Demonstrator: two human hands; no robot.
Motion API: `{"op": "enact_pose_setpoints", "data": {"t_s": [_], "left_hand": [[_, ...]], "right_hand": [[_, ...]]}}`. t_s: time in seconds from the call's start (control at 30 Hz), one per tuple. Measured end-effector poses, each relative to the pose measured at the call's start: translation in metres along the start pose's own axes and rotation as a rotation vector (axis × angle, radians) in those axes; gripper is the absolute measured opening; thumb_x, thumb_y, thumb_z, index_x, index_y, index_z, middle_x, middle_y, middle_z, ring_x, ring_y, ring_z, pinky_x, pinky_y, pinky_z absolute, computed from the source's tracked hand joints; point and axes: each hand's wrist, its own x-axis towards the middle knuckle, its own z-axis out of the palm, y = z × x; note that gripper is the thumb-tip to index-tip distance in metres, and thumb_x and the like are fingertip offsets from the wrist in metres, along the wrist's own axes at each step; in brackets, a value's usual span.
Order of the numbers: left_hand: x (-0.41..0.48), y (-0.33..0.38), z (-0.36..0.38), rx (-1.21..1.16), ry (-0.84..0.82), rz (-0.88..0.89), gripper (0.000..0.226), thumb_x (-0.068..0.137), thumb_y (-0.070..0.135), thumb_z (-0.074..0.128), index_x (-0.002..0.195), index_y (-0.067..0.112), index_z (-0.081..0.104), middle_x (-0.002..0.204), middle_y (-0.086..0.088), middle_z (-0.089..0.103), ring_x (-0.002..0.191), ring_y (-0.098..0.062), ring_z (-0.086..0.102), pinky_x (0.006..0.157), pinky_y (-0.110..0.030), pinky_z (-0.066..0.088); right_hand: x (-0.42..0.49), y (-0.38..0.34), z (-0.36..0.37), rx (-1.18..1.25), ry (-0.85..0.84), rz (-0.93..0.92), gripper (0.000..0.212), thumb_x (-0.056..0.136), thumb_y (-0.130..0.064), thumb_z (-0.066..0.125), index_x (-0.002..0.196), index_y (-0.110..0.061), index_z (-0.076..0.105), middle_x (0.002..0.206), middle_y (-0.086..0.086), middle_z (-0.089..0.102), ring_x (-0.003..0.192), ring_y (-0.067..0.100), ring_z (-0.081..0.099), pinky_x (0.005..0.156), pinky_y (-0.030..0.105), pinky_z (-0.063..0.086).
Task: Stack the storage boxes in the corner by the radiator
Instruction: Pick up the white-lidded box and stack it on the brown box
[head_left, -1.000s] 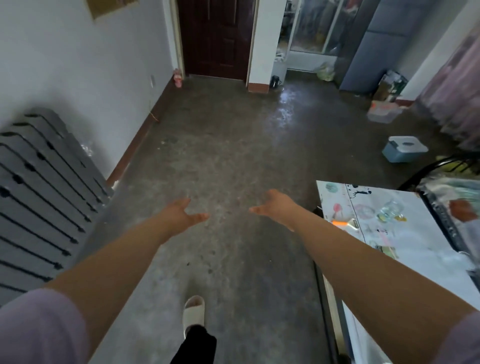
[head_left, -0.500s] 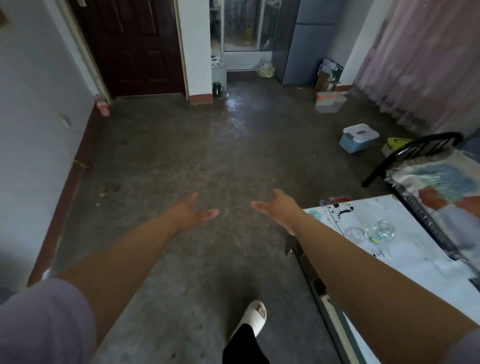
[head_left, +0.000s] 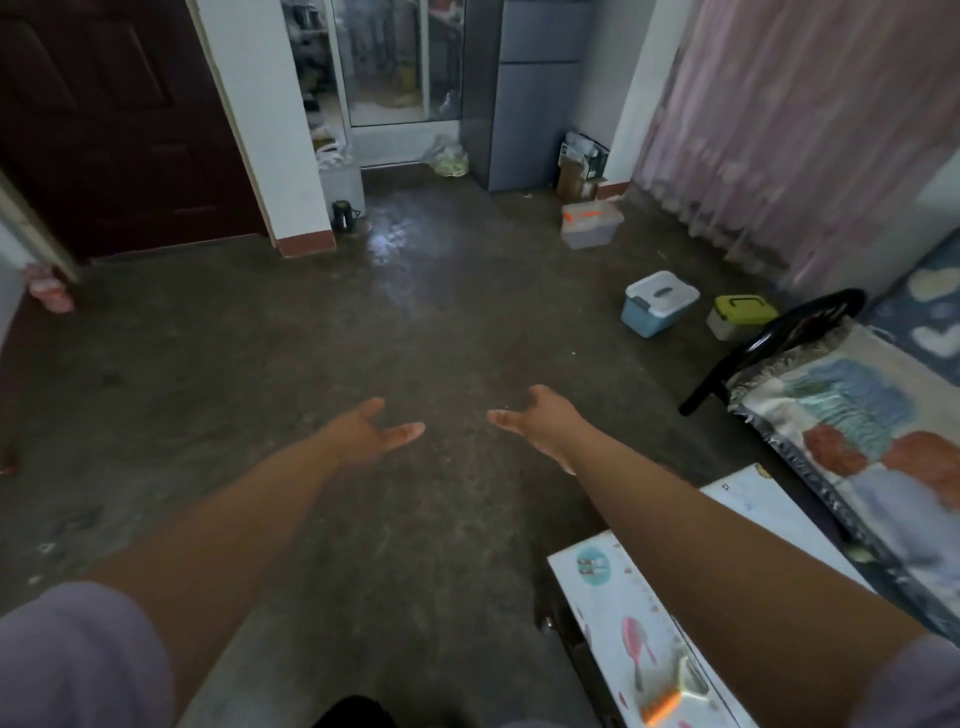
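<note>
Three storage boxes stand apart on the concrete floor at the far right. A blue box with a white lid is the nearest. Right of it sits a small box with a yellow-green lid. Farther back is a clear box with an orange handle. My left hand and my right hand stretch out in front of me over bare floor, palms facing each other, fingers relaxed, holding nothing. Both are well short of the boxes. The radiator is out of view.
A low white table with printed pictures is at my lower right. A bed with a patterned blanket and black metal frame lies beyond it. A dark door, grey fridge, cardboard boxes and pink curtain line the far wall.
The view has swung to the right: the radiator and left wall left the frame, and the boxes, bed and curtain came in. My hands kept the same spread, empty pose.
</note>
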Motion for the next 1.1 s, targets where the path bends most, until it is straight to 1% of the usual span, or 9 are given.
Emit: {"op": "enact_pose_setpoints", "data": {"t_s": [0.17,0.27,0.37,0.47,0.6,0.7,0.83,1.0,1.1], "left_hand": [[0.115,0.047,-0.018,0.0,-0.026,0.015,0.096,0.073,0.057,0.069,0.15,0.017,0.027,0.155,-0.005,0.032,0.142,-0.023,0.033,0.111,-0.029,0.027],[0.185,0.077,-0.032,0.073,-0.069,0.038,0.097,0.075,0.06,0.066,0.151,0.017,0.024,0.157,-0.007,0.03,0.143,-0.025,0.031,0.113,-0.03,0.026],[0.263,0.117,-0.051,0.109,-0.128,0.073,0.096,0.077,0.059,0.064,0.152,0.016,0.023,0.157,-0.008,0.028,0.143,-0.026,0.031,0.113,-0.03,0.026],[0.342,0.178,-0.074,0.075,-0.15,0.123,0.096,0.076,0.058,0.067,0.152,0.017,0.024,0.157,-0.007,0.029,0.143,-0.026,0.031,0.113,-0.032,0.027],[0.42,0.254,-0.079,0.084,-0.214,0.167,0.094,0.076,0.058,0.068,0.151,0.022,0.024,0.157,-0.006,0.029,0.142,-0.027,0.033,0.112,-0.037,0.029],[0.48,0.309,-0.058,0.108,-0.284,0.188,0.095,0.075,0.059,0.067,0.151,0.023,0.025,0.156,-0.005,0.031,0.141,-0.027,0.034,0.111,-0.038,0.03],[0.551,0.374,-0.014,0.138,-0.359,0.193,0.096,0.073,0.062,0.067,0.15,0.025,0.025,0.156,-0.004,0.03,0.14,-0.028,0.035,0.108,-0.039,0.032],[0.637,0.478,0.043,0.143,-0.383,0.205,0.096,0.073,0.06,0.068,0.151,0.026,0.023,0.157,-0.004,0.028,0.141,-0.028,0.033,0.111,-0.041,0.031],[0.687,0.553,0.073,0.123,-0.38,0.193,0.095,0.072,0.061,0.068,0.15,0.029,0.024,0.157,-0.003,0.028,0.139,-0.03,0.036,0.109,-0.047,0.033]], "right_hand": [[0.105,-0.015,-0.036,0.047,0.013,0.08,0.098,0.08,-0.05,0.071,0.154,-0.01,0.019,0.158,0.015,0.028,0.141,0.034,0.035,0.113,0.045,0.036],[0.17,-0.026,-0.058,0.063,0.028,0.133,0.097,0.08,-0.051,0.07,0.153,-0.011,0.021,0.158,0.014,0.029,0.141,0.034,0.036,0.11,0.044,0.036],[0.24,-0.044,-0.087,0.101,0.105,0.196,0.095,0.079,-0.052,0.07,0.153,-0.013,0.024,0.157,0.013,0.031,0.14,0.034,0.038,0.109,0.044,0.037],[0.309,-0.069,-0.124,0.159,0.173,0.248,0.094,0.078,-0.053,0.071,0.152,-0.015,0.026,0.156,0.012,0.032,0.137,0.033,0.041,0.109,0.044,0.039],[0.37,-0.079,-0.171,0.181,0.22,0.324,0.092,0.076,-0.057,0.071,0.149,-0.017,0.031,0.153,0.011,0.037,0.134,0.032,0.044,0.097,0.039,0.043],[0.418,-0.069,-0.216,0.197,0.279,0.361,0.092,0.076,-0.058,0.07,0.149,-0.017,0.032,0.152,0.011,0.039,0.132,0.031,0.047,0.088,0.035,0.043],[0.483,-0.045,-0.278,0.228,0.298,0.4,0.096,0.076,-0.059,0.07,0.151,-0.016,0.029,0.155,0.011,0.034,0.137,0.033,0.042,0.105,0.043,0.043],[0.569,-0.012,-0.375,0.261,0.314,0.423,0.095,0.076,-0.056,0.072,0.151,-0.014,0.029,0.155,0.01,0.035,0.137,0.031,0.042,0.106,0.042,0.042],[0.617,0.006,-0.448,0.266,0.33,0.43,0.095,0.075,-0.056,0.073,0.149,-0.014,0.031,0.151,0.01,0.041,0.132,0.029,0.048,0.102,0.039,0.045]]}}
